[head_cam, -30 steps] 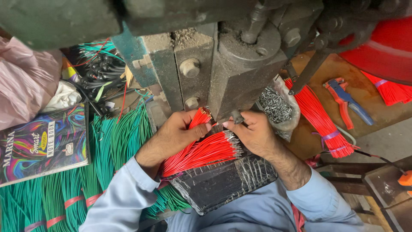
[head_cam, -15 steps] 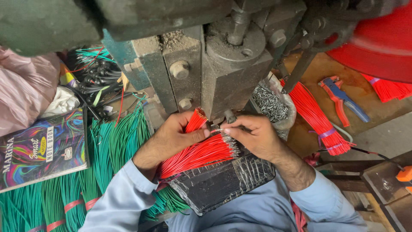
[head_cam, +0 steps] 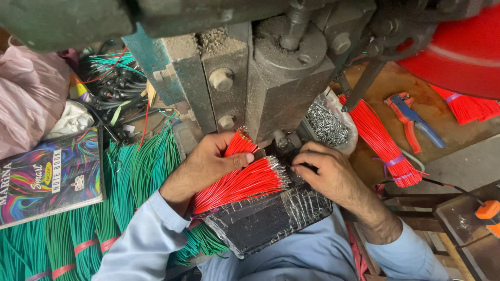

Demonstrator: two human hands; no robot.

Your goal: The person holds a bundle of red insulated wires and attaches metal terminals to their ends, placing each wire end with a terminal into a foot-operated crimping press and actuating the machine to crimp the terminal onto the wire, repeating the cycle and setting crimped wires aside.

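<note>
The big grey press (head_cam: 271, 78) fills the top of the view, and everything lines up off it. Left of the press, green wires (head_cam: 78, 218) lie in banded bundles across the surface (head_cam: 448, 130); right of it sits a tied bundle of red wires (head_cam: 383, 140) and a red and blue hand tool (head_cam: 414, 119). Directly below the press, a black wrapped pad (head_cam: 265, 218) carries the fan of red wires (head_cam: 239, 182) being worked. The left hand (head_cam: 208, 161) closes thumb and fingers around a small clutch of those wires, stripped tips up toward the press. The right hand (head_cam: 328, 174) pinches at the press base; whether a wire is in that grip, I cannot tell. It looks like the feeding step, one wire end at a time under the press. The next move calls for steady aim and fingers clear of the die. The red wires are thin and even, with silvery ends.
</note>
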